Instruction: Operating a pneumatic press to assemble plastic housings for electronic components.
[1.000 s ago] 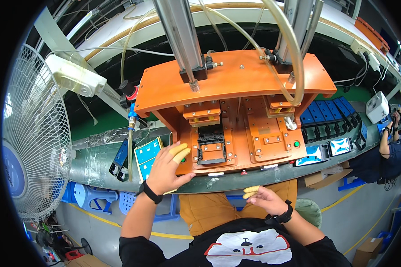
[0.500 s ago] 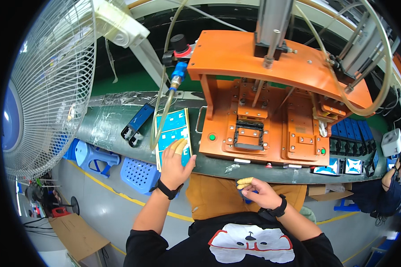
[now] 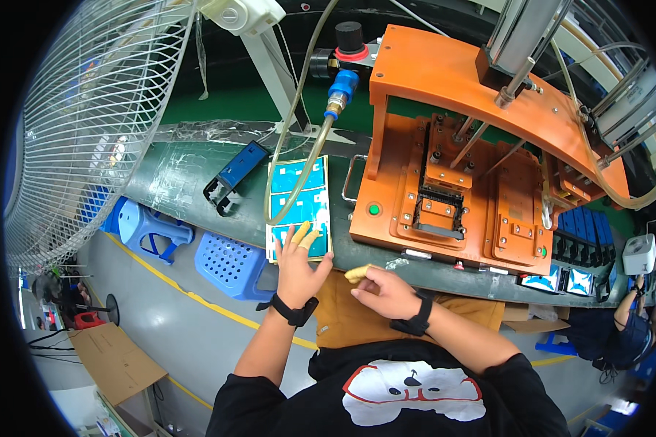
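My left hand point(image 3: 299, 269) rests on the lower part of a sheet of blue film-covered pieces point(image 3: 299, 207), fingers spread and pale finger covers on some fingertips. My right hand point(image 3: 390, 295) hovers in front of the bench edge, fingers half bent and thumb apart, with nothing visible in it. Right of the sheet stands an orange press point(image 3: 408, 237), a black frame point(image 3: 439, 218) seated in its left fixture. Left of the sheet lies a blue-and-black plastic housing point(image 3: 240, 166), apart from both hands.
A clear hose point(image 3: 304, 175) loops down over the sheet from a blue fitting point(image 3: 342, 86). A large fan point(image 3: 98, 146) stands at the left. Several blue-and-black housings point(image 3: 587, 229) line the bench at the right, near silvery-blue panels point(image 3: 580, 281). Another person point(image 3: 605, 331) sits far right.
The view has shifted, so the bench sits differently in it. My right hand has come closer to my left hand and the sheet. My left hand stays at the sheet's lower part.
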Tool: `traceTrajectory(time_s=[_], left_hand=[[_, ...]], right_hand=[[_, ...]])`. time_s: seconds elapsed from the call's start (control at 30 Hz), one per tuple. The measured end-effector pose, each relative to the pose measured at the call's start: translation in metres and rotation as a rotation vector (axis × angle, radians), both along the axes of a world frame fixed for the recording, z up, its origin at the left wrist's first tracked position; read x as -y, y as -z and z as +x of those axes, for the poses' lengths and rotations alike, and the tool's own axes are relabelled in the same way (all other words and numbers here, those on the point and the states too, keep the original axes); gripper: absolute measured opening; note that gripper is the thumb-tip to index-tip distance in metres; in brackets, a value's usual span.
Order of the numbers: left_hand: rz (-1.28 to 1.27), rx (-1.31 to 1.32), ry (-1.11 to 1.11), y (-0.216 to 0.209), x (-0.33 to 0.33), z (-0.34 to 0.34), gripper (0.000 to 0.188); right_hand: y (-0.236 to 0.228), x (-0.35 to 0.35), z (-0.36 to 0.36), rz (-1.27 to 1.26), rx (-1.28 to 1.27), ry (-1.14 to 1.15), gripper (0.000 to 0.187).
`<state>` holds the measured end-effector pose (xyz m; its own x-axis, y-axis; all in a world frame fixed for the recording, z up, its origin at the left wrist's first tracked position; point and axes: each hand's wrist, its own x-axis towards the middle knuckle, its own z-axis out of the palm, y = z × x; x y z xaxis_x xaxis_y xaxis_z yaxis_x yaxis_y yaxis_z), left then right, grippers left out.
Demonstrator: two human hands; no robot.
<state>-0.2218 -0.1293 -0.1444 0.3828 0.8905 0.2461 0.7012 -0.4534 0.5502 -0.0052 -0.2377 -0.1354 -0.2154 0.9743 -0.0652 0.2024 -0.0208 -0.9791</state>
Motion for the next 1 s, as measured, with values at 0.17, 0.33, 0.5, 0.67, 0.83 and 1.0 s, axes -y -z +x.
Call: traceTrajectory(time_s=[0.17, 0.33, 0.5, 0.67, 0.83, 1.0], left_hand=[[0.031, 0.141, -0.009, -0.004, -0.010, -0.009, 0.019], [0.000, 0.311, -0.006, -0.006, -0.037, -0.023, 0.013], [-0.011, 0.337, -0.187, -0.008, -0.087, -0.077, 0.015], [0.091, 0.491, -0.401, -0.049, -0.112, -0.165, 0.019], [0.105, 0.467, -0.288, -0.101, -0.043, -0.185, 0.020], [-0.301, 0.351, -0.022, -0.112, 0.035, -0.128, 0.029]], right_hand=[[-0.016, -0.031, -0.012, 0.562, 0.464, -0.089, 0.041], [-0.013, -0.053, -0.026, 0.525, 0.736, -0.243, 0.046], [-0.003, -0.057, -0.030, 0.531, 0.793, -0.200, 0.048], [-0.013, -0.052, -0.025, 0.454, 0.809, -0.273, 0.052], [-0.064, -0.015, 0.015, 0.776, 0.493, -0.136, 0.050], [-0.117, 0.020, 0.075, 0.943, 0.664, 0.639, 0.047]])
